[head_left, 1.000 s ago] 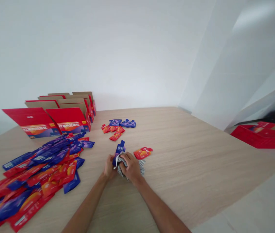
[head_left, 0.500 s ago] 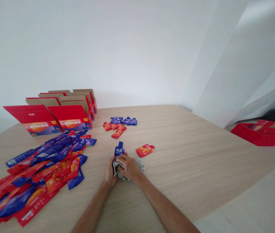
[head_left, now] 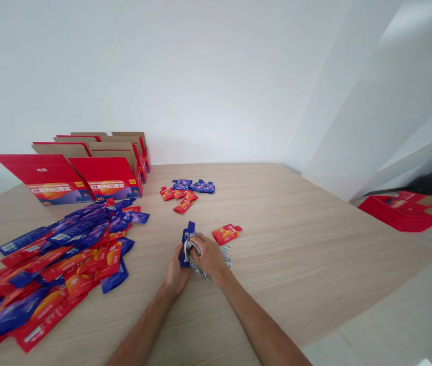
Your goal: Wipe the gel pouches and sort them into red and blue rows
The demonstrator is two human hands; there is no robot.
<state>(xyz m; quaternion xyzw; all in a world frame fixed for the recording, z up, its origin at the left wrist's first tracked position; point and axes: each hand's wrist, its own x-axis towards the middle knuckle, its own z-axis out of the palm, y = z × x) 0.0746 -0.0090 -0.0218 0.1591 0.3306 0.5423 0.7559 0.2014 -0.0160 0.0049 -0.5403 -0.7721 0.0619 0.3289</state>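
Observation:
A blue spouted pouch [head_left: 188, 233] lies on the wooden table [head_left: 295, 244] in front of me. My left hand [head_left: 175, 272] grips its lower end, fingers closed. My right hand [head_left: 208, 256] is closed on a grey striped cloth [head_left: 224, 256], which it presses against the blue pouch. A red pouch [head_left: 226, 233] lies just right of the hands, apart from them.
A big heap of red and blue pouches [head_left: 55, 259] covers the table's left. Behind it stand several open red cartons [head_left: 86, 173]. A small cluster of pouches [head_left: 187, 190] lies farther back. Red boxes [head_left: 402, 211] sit beyond the table's right edge.
My right hand with the cloth has shifted up along the blue pouch, covering more of it. The left hand stays on the pouch's lower end. The view tilted slightly.

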